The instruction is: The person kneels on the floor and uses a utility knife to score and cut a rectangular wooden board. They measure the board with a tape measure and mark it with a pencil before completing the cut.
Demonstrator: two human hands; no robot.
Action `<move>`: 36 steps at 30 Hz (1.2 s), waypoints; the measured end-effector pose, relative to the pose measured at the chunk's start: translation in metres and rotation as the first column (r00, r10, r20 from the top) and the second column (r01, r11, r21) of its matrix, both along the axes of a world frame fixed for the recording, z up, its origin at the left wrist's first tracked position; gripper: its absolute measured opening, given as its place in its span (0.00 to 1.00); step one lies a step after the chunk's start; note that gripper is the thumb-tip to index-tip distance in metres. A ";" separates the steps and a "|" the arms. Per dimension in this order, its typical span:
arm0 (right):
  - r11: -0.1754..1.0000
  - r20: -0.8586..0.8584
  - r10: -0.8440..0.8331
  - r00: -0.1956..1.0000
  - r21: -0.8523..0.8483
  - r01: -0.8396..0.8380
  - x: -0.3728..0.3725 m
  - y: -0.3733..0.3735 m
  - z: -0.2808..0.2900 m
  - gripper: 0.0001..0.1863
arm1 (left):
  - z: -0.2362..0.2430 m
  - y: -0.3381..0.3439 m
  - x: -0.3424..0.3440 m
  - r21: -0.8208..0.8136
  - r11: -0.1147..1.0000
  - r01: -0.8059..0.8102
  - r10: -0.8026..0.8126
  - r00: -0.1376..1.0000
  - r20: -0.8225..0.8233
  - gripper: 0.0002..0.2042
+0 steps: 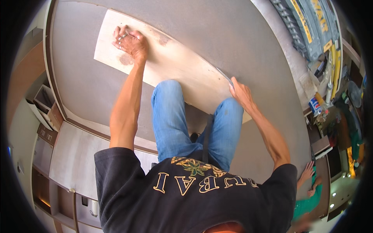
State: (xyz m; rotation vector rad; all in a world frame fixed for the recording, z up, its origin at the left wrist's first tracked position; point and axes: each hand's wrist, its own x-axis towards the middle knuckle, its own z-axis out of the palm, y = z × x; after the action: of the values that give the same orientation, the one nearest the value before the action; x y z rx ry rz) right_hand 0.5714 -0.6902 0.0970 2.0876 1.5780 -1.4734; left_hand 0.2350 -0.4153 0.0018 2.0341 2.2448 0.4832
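Observation:
A long pale wooden board lies aslant on a large grey sheet. Near its far left end, my left hand presses down with bent, spread fingers; small grey bands show on them. At the board's right part, my right hand is closed around a thin metal-bladed tool. Its blade runs along the board's far edge, and its handle is mostly hidden in my fingers, so its exact kind is unclear. Brownish patches mark the board. My jeans-clad knees cover part of its near edge.
The grey sheet spreads around the board. Right of it lie a grey and yellow tool case, a blue and red can and mixed clutter. Another person's green sleeve and hands are at lower right. Shelving stands at lower left.

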 end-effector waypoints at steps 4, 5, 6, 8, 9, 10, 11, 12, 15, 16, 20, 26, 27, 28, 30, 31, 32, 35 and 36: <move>0.994 -0.147 -0.104 0.984 0.001 0.106 -0.048 0.089 0.014 0.12 | 0.006 -0.001 0.005 -0.024 1.000 0.009 -0.006 0.996 0.087 0.21; 0.994 -0.152 -0.057 0.987 0.084 0.070 -0.068 0.116 -0.001 0.12 | 0.004 0.000 0.002 -0.024 0.999 0.030 -0.028 0.996 0.088 0.21; 0.985 -0.148 -0.012 0.989 0.170 0.037 -0.085 0.142 -0.014 0.11 | 0.003 0.003 0.003 -0.024 0.999 0.024 -0.022 0.996 0.085 0.21; 0.967 -0.219 0.004 0.976 0.251 0.052 -0.103 0.184 -0.017 0.11 | 0.003 -0.003 0.005 -0.043 0.999 0.009 -0.006 0.997 0.071 0.22; 0.969 -0.230 0.007 0.973 0.244 0.050 -0.105 0.195 -0.019 0.11 | 0.003 -0.002 0.006 -0.045 0.999 -0.008 0.011 0.997 0.070 0.22; 0.972 -0.241 0.012 0.970 0.230 0.045 -0.106 0.201 -0.020 0.11 | 0.003 -0.002 0.005 -0.037 0.999 -0.007 0.010 0.997 0.079 0.22; 0.976 -0.252 0.017 0.968 0.216 0.039 -0.107 0.203 -0.021 0.10 | 0.004 -0.001 0.005 -0.029 1.000 -0.006 0.008 0.996 0.089 0.22; 0.977 -0.249 0.029 0.968 0.213 0.026 -0.109 0.202 -0.022 0.10 | 0.005 -0.002 0.004 -0.021 1.000 -0.003 0.006 0.995 0.099 0.22; 0.969 -0.233 0.053 0.971 0.247 0.007 -0.110 0.201 -0.027 0.09 | 0.001 0.000 0.001 -0.001 1.000 0.013 -0.013 0.998 0.059 0.21; 0.964 -0.225 0.048 0.973 0.266 0.014 -0.111 0.197 -0.028 0.09 | 0.002 -0.001 0.002 -0.010 1.000 0.012 -0.012 0.997 0.071 0.21; 0.957 -0.173 0.130 0.976 0.278 -0.078 -0.092 0.176 -0.028 0.12 | 0.004 0.000 0.006 -0.036 0.999 0.016 -0.013 0.998 0.068 0.22; 0.993 0.067 0.088 0.994 -0.088 -0.082 0.031 -0.041 0.008 0.12 | -0.005 -0.002 -0.004 -0.003 1.000 0.002 -0.002 1.000 0.003 0.20; 0.987 0.068 0.076 0.995 -0.144 -0.065 0.048 -0.052 0.015 0.12 | -0.002 -0.001 -0.001 0.003 1.000 0.015 -0.015 0.999 0.035 0.19; 0.977 0.056 0.062 0.997 -0.205 -0.049 0.053 -0.056 0.026 0.13 | 0.003 -0.004 -0.001 0.004 1.000 0.030 -0.030 0.998 0.053 0.19; 0.992 0.008 -0.015 1.000 -0.124 0.016 0.048 -0.055 0.026 0.13 | 0.003 -0.002 0.008 -0.015 1.000 -0.003 0.004 0.999 0.052 0.19; 0.997 -0.041 -0.076 0.996 0.019 0.077 0.021 -0.020 0.024 0.12 | 0.004 -0.002 0.009 -0.022 1.000 -0.017 0.018 0.999 0.043 0.19; 0.999 -0.066 -0.049 0.997 -0.015 0.048 -0.002 0.011 0.015 0.12 | 0.003 -0.005 0.009 -0.013 1.000 -0.004 0.004 0.999 0.035 0.19; 0.985 -0.165 0.004 0.986 0.168 0.024 -0.054 0.097 -0.013 0.09 | -0.007 0.001 -0.002 0.029 0.999 0.019 -0.019 1.000 -0.007 0.18; 0.989 -0.155 0.006 0.988 0.144 0.017 -0.054 0.095 -0.013 0.09 | -0.009 0.001 -0.006 0.021 0.999 0.024 -0.024 1.000 -0.015 0.18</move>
State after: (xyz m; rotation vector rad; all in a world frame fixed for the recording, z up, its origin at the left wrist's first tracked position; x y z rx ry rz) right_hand 0.5173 -0.5953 0.0837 2.0993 1.7874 -1.6027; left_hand 0.2288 -0.4140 -0.0077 2.0790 2.2307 0.4938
